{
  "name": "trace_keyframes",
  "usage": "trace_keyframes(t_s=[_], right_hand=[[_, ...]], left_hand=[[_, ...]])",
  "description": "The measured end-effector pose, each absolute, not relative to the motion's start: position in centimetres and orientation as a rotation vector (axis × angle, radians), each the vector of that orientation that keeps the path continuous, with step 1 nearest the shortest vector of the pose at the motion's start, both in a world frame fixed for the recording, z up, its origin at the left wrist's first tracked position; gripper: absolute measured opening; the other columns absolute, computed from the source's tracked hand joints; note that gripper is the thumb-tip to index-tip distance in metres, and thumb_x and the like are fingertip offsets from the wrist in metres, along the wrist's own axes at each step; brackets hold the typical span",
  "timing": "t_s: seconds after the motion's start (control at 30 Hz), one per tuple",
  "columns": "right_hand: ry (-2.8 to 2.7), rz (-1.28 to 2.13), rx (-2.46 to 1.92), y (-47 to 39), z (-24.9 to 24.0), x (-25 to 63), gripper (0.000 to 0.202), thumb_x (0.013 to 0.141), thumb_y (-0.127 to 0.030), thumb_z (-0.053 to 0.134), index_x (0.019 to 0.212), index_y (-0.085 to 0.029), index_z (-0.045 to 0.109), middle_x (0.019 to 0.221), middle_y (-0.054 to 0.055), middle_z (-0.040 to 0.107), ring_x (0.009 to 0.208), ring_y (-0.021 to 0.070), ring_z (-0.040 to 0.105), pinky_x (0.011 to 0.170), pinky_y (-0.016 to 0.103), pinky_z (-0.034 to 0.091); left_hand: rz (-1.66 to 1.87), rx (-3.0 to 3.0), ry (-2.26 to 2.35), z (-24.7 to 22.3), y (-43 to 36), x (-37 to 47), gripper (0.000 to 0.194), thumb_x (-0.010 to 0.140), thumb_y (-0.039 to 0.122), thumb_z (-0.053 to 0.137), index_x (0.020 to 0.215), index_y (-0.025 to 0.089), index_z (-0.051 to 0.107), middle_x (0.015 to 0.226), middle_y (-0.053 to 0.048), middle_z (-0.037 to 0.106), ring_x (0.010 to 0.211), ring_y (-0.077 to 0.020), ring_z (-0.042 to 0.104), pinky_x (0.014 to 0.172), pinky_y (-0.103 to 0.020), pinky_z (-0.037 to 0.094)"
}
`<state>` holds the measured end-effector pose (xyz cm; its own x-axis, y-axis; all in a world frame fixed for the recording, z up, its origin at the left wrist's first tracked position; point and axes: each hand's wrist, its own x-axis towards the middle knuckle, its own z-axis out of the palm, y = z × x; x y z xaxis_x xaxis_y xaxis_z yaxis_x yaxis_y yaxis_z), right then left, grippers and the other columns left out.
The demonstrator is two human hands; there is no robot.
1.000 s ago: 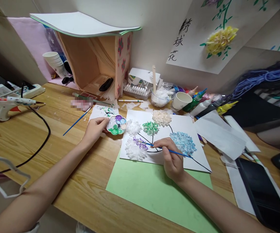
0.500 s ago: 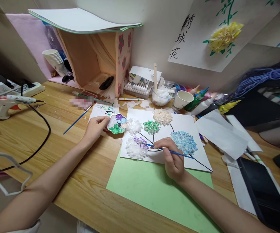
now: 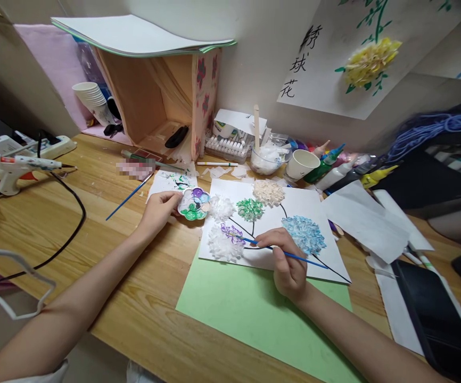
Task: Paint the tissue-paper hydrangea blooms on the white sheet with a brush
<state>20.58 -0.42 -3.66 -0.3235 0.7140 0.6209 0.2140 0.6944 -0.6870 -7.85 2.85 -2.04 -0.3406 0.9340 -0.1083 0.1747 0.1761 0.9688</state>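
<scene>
My left hand (image 3: 162,211) grips the edge of a flower-shaped paint palette (image 3: 194,204) with purple, green and blue paint in its wells. In my right hand (image 3: 286,260) is a thin blue paintbrush (image 3: 303,259), its tip touching a white paper flower (image 3: 224,249) whose upper right petals are purple. That flower is fixed to a white board (image 3: 270,266) with black stem lines. Also on the board are a smaller white flower (image 3: 221,207), a green flower (image 3: 249,209), a cream flower (image 3: 269,192) and a blue flower (image 3: 303,235).
Green paper (image 3: 254,314) lies under the board. A second brush (image 3: 129,197) rests left, near a hot glue gun (image 3: 15,169) with a black cable. Behind stand a paper cup (image 3: 301,164), a bowl of white scraps (image 3: 268,158) and paint bottles (image 3: 334,174). A black phone (image 3: 438,314) lies right.
The rear end of the paintbrush in my right hand has swung slightly down and right, while its tip stays on the purple petals. My left hand keeps the palette in place.
</scene>
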Motion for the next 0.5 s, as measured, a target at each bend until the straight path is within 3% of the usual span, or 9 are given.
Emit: trace_keyframes(t_s=[0.5], right_hand=[[-1.865,0.596,-0.732,-0.55,-3.74,20.62,0.026,0.09,-0.018,0.034,0.09,-0.023,0.059,0.081,0.005,0.065,0.078,0.0205,0.059,0.072,0.038,0.043]], left_hand=[[1.229,1.078,1.667,-2.19,2.8,-7.87,0.027,0.064,0.041,0.065,0.055,0.015,0.062,0.048,0.003,0.051,0.047,-0.0115,0.051,0.048,-0.022,0.046]])
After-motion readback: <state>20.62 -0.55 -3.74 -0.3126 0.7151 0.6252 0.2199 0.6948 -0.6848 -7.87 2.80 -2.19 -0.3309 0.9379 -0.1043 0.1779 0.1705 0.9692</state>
